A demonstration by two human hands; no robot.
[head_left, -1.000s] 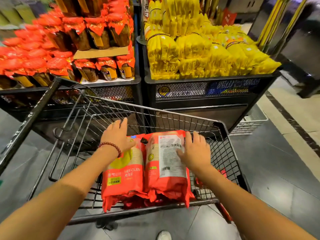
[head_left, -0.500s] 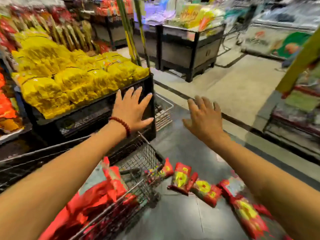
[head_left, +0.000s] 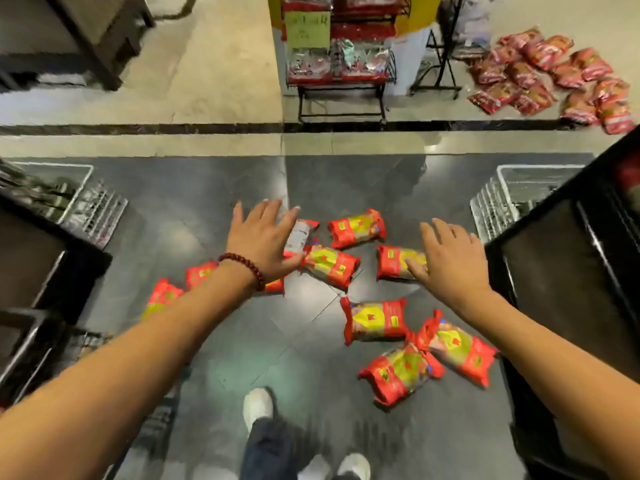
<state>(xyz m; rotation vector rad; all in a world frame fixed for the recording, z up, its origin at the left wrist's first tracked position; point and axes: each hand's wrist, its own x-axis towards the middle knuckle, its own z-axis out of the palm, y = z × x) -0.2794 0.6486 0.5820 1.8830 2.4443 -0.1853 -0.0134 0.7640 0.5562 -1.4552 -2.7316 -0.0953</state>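
Several red packets (head_left: pixel 375 320) are reached for.
The left hand (head_left: pixel 261 237) and the right hand (head_left: pixel 450 258) are spread open, nothing held; a grip is needed next.

A dark grey polished tile floor (head_left: pixel 304 358) is strewn with red-and-yellow plastic packets (head_left: pixel 375 320). A white-labelled packet (head_left: pixel 300 234) is seen just under the left hand (head_left: pixel 259 237). Two packets lie between that hand and the right hand (head_left: pixel 450 258), and another is partly covered by the right hand's fingers. Three are clustered nearer than the right hand, and two lie beside the left wrist. A heap of darker red packets (head_left: pixel 554 77) is piled on beige tiles (head_left: pixel 225 64) far beyond the right hand.
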